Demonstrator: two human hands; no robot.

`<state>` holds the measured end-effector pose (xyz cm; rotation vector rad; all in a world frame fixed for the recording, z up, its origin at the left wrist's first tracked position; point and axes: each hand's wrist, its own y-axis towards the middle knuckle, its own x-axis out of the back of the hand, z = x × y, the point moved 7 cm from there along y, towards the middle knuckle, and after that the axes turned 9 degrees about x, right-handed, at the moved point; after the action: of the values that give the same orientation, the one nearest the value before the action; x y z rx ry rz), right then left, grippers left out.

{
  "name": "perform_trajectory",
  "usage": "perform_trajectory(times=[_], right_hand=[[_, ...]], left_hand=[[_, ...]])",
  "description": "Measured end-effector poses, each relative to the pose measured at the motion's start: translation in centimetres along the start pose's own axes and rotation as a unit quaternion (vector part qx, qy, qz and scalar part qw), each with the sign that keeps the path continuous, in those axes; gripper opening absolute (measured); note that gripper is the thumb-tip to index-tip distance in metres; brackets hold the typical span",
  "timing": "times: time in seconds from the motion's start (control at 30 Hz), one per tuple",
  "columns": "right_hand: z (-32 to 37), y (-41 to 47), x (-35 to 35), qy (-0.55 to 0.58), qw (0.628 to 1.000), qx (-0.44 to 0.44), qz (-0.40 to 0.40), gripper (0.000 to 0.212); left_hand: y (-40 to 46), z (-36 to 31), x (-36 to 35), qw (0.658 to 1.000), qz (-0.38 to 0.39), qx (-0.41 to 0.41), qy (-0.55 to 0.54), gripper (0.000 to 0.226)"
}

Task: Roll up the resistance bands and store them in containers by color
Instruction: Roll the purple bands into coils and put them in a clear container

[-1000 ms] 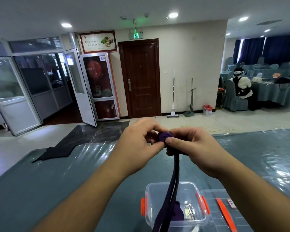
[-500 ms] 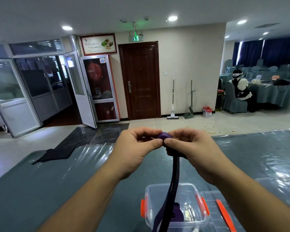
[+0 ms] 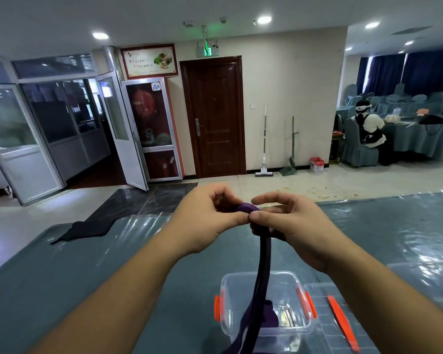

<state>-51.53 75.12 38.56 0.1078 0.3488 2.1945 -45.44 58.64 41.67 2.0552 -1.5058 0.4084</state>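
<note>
Two hands pinch one purple band (image 3: pixel 264 254): left hand (image 3: pixel 210 221) and right hand (image 3: pixel 289 226) grip the started roll (small), tail hanging straight down toward the tub (image 3: pixel 302 325).

Plastic-covered table (image 3: pixel 87 272) bears clear container (image 3: pixel 279 330), lid (image 3: pixel 343 325).

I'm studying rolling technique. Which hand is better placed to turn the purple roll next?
Probably the right hand: its thumb lies on the purple resistance band roll with fingers spread above, and the tail hangs beneath it. The left hand only pinches the roll.
</note>
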Motion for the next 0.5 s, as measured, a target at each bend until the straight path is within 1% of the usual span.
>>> perform_trajectory(times=[0.13, 0.27, 0.33, 0.4, 0.5], right_hand=[[0.1, -0.3, 0.2, -0.017, 0.999, 0.042, -0.007, 0.018], [0.2, -0.3, 0.3, -0.023, 0.998, 0.058, 0.007, 0.02], [0.4, -0.2, 0.4, -0.027, 0.997, 0.077, -0.006, 0.023], [0.5, -0.1, 0.5, -0.03, 0.994, 0.096, -0.034, 0.028], [0.5, 0.0, 0.7, -0.023, 0.991, 0.112, -0.065, 0.029]], left_hand=[[-0.3, 1.2, -0.6, 0.989, 0.001, 0.05, -0.136, 0.024], [-0.5, 1.6, -1.1, 0.972, 0.014, 0.071, -0.224, 0.026], [-0.5, 1.5, -1.6, 0.953, 0.007, 0.07, -0.294, 0.029], [-0.5, 1.3, -2.2, 0.927, -0.013, 0.061, -0.37, 0.025], [-0.5, 1.4, -3.3, 0.895, -0.035, 0.062, -0.44, 0.019]])
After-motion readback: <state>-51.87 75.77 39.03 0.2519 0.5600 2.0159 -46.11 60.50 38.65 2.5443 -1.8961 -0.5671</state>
